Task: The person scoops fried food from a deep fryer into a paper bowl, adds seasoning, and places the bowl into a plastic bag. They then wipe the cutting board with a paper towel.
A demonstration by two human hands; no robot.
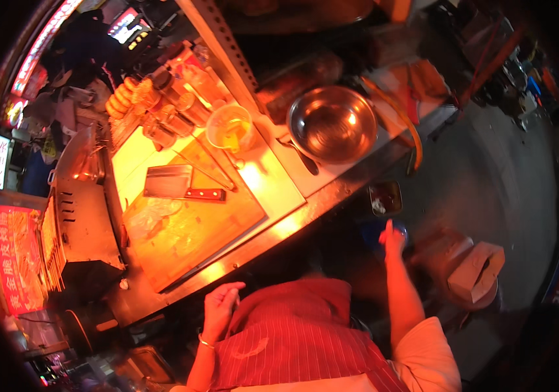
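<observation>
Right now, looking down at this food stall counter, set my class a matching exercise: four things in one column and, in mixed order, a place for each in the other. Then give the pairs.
Things
1. cleaver
2. metal bowl
3. left hand
4. right hand

Places
A. raised beside the striped apron, below the counter edge
B. lying flat on the wooden cutting board
C. reaching down past the counter's right end, over something blue
D. on the steel counter, right of the clear tub of yellow liquid

Pairs: 1-B, 2-D, 3-A, 4-C
</observation>
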